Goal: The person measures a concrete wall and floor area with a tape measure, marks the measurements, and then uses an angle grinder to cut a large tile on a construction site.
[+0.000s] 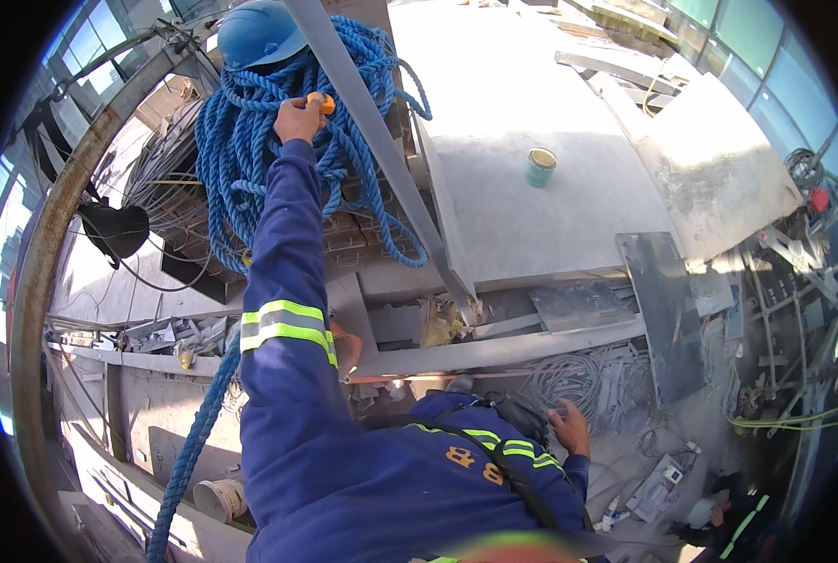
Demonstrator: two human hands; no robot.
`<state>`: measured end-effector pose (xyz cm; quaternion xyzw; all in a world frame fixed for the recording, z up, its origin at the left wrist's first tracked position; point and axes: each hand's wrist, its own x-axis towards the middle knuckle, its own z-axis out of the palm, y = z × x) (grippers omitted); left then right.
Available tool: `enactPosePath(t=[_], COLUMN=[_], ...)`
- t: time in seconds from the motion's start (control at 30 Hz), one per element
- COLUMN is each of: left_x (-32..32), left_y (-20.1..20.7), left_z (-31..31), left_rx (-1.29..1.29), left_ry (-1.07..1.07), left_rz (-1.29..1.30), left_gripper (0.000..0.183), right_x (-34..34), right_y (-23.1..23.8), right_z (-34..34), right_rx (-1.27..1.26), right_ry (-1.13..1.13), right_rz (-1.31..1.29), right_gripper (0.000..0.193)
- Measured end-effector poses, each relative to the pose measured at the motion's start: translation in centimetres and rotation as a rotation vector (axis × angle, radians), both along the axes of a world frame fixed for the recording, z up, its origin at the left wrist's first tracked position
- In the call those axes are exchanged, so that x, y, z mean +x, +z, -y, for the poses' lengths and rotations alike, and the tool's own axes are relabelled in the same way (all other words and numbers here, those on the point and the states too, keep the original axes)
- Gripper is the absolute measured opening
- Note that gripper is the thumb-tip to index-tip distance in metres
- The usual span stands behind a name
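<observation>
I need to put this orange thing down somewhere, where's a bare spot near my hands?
Your left hand holds the small orange object against the blue rope pile; no bare spot there. The grey slab is bare between the slanted steel bar and the green can, and beyond the can. By your right hand, cables and scrap crowd everything.

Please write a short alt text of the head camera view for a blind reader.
A left hand in a blue sleeve holds a small orange object against a pile of blue rope. The right hand hangs lower, apart from the green can.
</observation>
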<state>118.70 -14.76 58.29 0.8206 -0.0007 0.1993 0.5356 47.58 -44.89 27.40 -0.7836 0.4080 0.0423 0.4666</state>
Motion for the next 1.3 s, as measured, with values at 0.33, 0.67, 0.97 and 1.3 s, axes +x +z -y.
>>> enactPosePath(t=[0.33, 0.67, 0.97, 1.3], left_x=[2.6, 1.1, -19.8, -44.8], left_y=[-1.6, -3.7, -1.2, 13.5], left_z=[-0.4, 0.2, 14.1, 26.6], left_rx=[0.714, 0.701, -0.375, -1.105], left_ry=[0.158, 0.270, -1.391, -3.025], left_rz=[0.121, 0.280, 0.479, 0.383], left_gripper=[0.049, 0.067, 0.040, 0.012], right_x=[5.5, 6.6, 2.9, -3.3], right_y=[-1.3, -1.0, 19.0, 43.3], right_z=[-0.8, 0.9, 0.8, -7.2], right_rx=[-0.006, -0.049, -0.021, -0.689], right_ry=[0.014, -0.027, -0.347, 0.601], right_rz=[-0.034, -0.014, 0.605, 1.249], right_gripper=[0.048, 0.053, 0.029, 0.020])
